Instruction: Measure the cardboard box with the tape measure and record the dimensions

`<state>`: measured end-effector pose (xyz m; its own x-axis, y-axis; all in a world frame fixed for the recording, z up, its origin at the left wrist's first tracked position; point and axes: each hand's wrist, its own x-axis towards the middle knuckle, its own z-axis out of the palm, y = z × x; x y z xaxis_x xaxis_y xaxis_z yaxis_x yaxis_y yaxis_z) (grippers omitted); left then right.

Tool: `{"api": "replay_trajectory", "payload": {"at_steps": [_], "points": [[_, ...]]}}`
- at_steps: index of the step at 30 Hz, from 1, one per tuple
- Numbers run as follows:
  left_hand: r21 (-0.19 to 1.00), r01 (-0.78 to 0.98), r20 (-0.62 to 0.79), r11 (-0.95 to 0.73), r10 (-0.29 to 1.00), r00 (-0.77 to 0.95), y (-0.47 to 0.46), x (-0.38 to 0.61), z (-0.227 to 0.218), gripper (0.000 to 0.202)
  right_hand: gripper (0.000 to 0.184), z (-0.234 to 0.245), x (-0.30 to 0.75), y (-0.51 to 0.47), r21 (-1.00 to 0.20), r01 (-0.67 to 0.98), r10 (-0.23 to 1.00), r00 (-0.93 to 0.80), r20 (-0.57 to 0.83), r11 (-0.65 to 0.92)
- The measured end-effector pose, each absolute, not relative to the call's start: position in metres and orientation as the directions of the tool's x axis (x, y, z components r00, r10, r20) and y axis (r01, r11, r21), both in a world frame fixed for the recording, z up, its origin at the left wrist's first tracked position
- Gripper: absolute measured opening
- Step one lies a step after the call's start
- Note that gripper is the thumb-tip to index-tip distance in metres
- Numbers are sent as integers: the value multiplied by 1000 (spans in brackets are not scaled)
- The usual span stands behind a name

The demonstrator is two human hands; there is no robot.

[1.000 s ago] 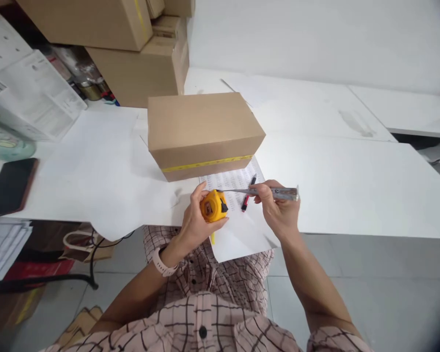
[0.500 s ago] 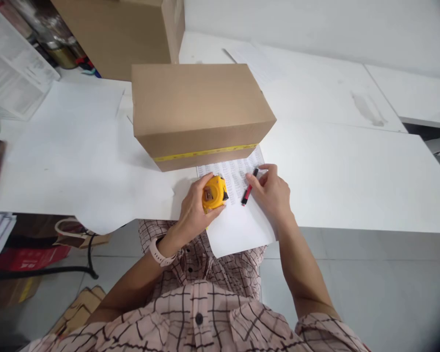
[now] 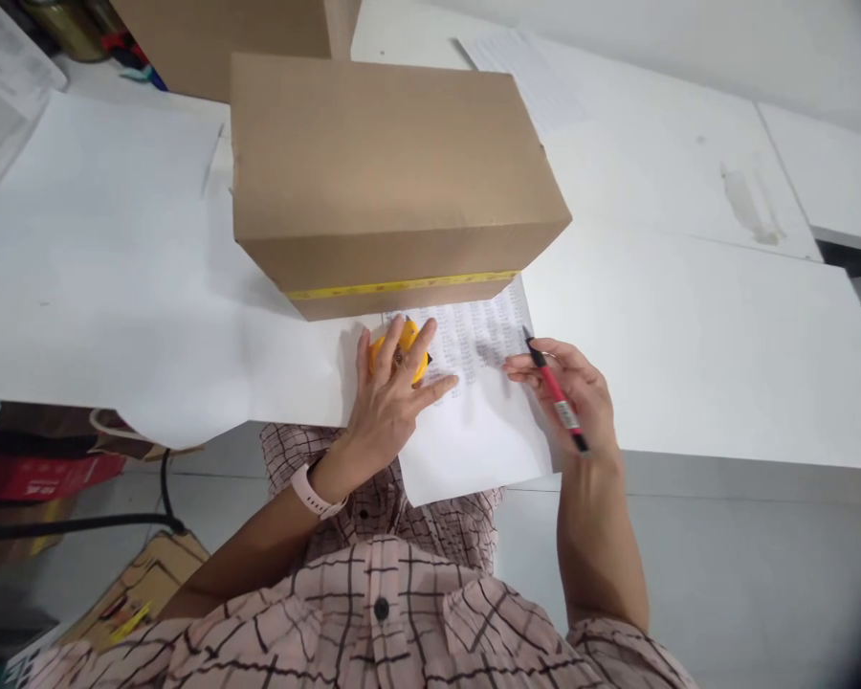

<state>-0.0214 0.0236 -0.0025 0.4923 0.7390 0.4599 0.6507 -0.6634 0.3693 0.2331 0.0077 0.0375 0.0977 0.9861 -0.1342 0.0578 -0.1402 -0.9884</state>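
My left hand [image 3: 388, 397] lies over a yellow tape measure [image 3: 400, 346] on the white table [image 3: 689, 335], fingers spread across it. My right hand [image 3: 572, 397] holds a red and black pen [image 3: 554, 389] in a writing grip, its tip above a printed sheet of small text [image 3: 474, 383] that hangs over the table's front edge. Just behind both hands stands a closed brown cardboard box [image 3: 387, 172] with a yellow strip along its lower front edge.
White paper sheets [image 3: 107, 258] cover the table's left side. A larger cardboard box [image 3: 236, 38] stands behind at the top left. Another sheet [image 3: 523, 81] lies at the back. Below the table are cables, a red box [image 3: 43, 474] and cardboard on the floor.
The steel tape blade, pulled out a second ago, has gone back into the case. My left hand set the tape measure down. My right hand picked the pen up from the sheet.
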Motion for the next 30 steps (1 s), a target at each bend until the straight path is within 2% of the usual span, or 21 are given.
{"api": "replay_trajectory", "payload": {"at_steps": [3,6,10,13,17,22,26,30], "points": [[352,595,444,-722,689,573,25,-23,-4,45,35,33,226,-2,-991,57,986,122,-115,-122],[333,576,420,-747,664,619,27,-22,-4,44,27,25,209,-4,-985,107,976,183,-115,-136],[310,585,412,-749,661,627,27,-20,-5,45,39,17,189,-4,-965,214,957,276,-88,-151],[313,586,421,-747,663,619,27,-18,-6,43,24,18,187,-4,-961,230,971,217,-100,-150],[330,592,412,-735,676,611,26,-18,-7,44,21,19,190,-4,-957,260,978,193,-79,-128],[306,595,428,-743,666,611,26,-17,-9,43,29,17,190,-5,-889,440,978,208,-36,-126],[254,611,467,-750,648,601,27,-16,-12,44,25,15,189,-4,-899,432,981,194,15,-72],[247,616,487,-748,646,588,27,-15,-12,39,34,11,190,-6,-889,452,968,248,44,-76]]}}
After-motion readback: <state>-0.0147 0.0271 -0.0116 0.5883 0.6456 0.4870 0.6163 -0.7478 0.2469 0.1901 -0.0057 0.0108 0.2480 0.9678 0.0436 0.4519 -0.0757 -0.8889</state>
